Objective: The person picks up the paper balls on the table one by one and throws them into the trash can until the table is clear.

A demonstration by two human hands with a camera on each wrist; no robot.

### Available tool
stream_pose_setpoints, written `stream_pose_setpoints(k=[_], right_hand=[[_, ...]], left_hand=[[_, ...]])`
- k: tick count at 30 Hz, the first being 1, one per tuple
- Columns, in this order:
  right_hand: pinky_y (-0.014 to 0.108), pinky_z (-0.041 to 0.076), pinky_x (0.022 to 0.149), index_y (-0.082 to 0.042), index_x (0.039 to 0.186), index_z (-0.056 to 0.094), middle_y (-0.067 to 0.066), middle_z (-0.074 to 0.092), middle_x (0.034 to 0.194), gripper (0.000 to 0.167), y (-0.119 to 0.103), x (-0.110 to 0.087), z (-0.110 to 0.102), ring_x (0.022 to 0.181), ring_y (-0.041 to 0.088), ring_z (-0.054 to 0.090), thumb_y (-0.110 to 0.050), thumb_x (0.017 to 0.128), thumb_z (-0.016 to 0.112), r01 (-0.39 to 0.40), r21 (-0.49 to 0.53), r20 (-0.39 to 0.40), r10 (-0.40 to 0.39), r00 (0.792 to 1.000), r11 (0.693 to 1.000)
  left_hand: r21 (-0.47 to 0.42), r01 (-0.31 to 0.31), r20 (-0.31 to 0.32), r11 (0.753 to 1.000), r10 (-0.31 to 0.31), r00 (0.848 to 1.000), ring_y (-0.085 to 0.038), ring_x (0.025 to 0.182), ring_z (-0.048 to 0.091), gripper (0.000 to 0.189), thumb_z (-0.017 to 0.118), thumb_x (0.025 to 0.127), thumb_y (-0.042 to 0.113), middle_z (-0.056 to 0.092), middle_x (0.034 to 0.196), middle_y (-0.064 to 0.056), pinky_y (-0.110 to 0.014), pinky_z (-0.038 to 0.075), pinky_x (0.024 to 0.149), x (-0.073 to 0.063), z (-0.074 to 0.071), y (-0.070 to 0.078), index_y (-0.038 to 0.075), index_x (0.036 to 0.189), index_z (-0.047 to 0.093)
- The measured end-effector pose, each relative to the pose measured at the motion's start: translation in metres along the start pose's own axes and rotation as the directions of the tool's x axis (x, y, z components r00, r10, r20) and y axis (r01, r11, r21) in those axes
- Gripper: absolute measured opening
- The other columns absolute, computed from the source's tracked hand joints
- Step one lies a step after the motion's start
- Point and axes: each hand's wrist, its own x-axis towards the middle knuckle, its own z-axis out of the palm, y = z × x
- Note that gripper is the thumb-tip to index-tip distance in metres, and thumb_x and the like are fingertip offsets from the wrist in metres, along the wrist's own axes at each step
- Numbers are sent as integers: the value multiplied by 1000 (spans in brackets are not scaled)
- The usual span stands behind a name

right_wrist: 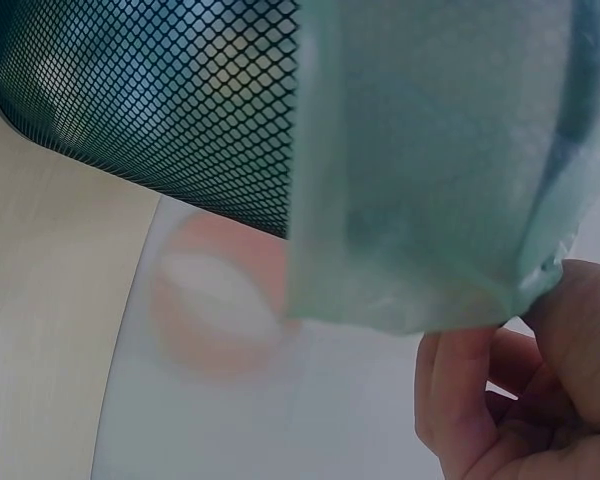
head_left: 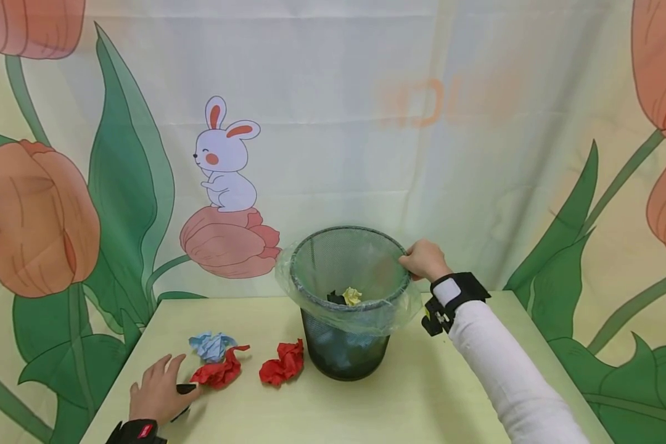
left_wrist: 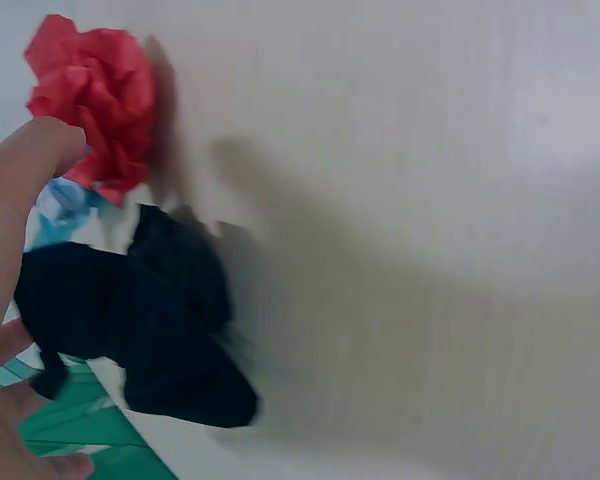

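Observation:
My left hand [head_left: 158, 390] hovers at the table's left side, thumb and fingers spread around a crumpled black paper [left_wrist: 140, 320]. In the left wrist view a gap shows between the fingers and this paper. Just beyond it lie a crumpled red paper [head_left: 220, 371] and a light blue one [head_left: 211, 346]. A second red paper [head_left: 282, 364] sits beside a black mesh wastebasket [head_left: 344, 354]. With my right hand [head_left: 426, 260] I pinch the basket's right rim, where a translucent green bin liner [right_wrist: 400, 220] folds over it. Yellow paper [head_left: 352, 296] and black paper [head_left: 335, 298] show inside the basket.
The pale table [head_left: 433, 394] ends at the back against a hanging cloth [head_left: 333, 123] printed with tulips and a rabbit. The wastebasket stands upright near the table's middle, and its liner hangs loosely outside the rim.

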Motion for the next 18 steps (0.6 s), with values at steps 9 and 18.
stream_pose_setpoints(k=[9, 18], right_hand=[[18, 20, 40, -17, 47, 29, -5, 27, 42, 46, 0, 0, 0, 50, 19, 61, -12, 87, 50, 11, -8, -9, -11, 1000, 1000], [19, 23, 41, -17, 47, 29, -6, 25, 43, 46, 0, -2, -1, 44, 12, 55, -12, 88, 50, 10, -4, -9, -10, 1000, 1000]], left_hand=[[-30, 91, 176, 995, -84, 981, -53, 107, 39, 94, 74, 63, 58, 37, 124, -33, -69, 41, 77, -4, 15, -7, 0, 130, 42], [-15, 124, 224, 992, -118, 967, -48, 95, 45, 89, 77, 63, 52, 40, 113, -31, -62, 48, 71, -6, 27, -10, 0, 127, 44]])
